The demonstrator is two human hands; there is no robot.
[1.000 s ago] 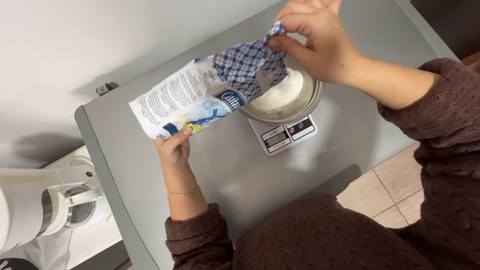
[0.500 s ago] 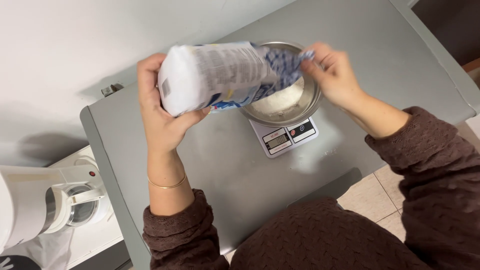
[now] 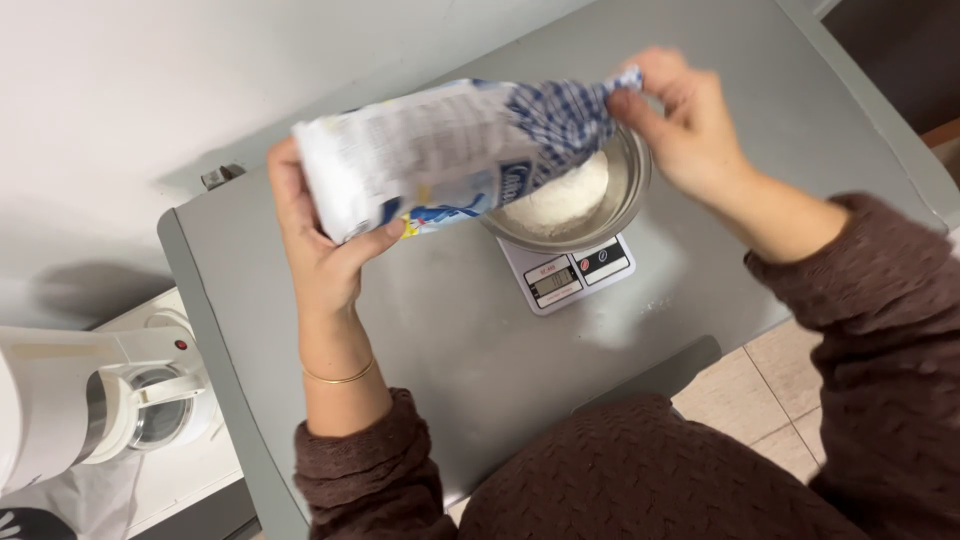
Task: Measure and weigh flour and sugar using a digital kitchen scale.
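Note:
A white and blue paper flour bag (image 3: 440, 150) lies tilted on its side above the grey table (image 3: 420, 330), its checked open end over a metal bowl (image 3: 625, 205). My left hand (image 3: 320, 240) grips the bag's bottom end. My right hand (image 3: 685, 125) pinches the bag's open top at the bowl's far rim. White flour (image 3: 560, 195) fills part of the bowl. The bowl stands on a small white kitchen scale (image 3: 570, 272) with a display and button facing me.
A white stand mixer (image 3: 90, 410) with a glass bowl sits at the lower left on a white surface. A white wall runs behind the table. Beige floor tiles (image 3: 775, 395) show at the right, beside the table's edge.
My left hand has lifted the bag's bottom end up from the table, tipping the bag toward the bowl. My right hand has stayed at the bag's top.

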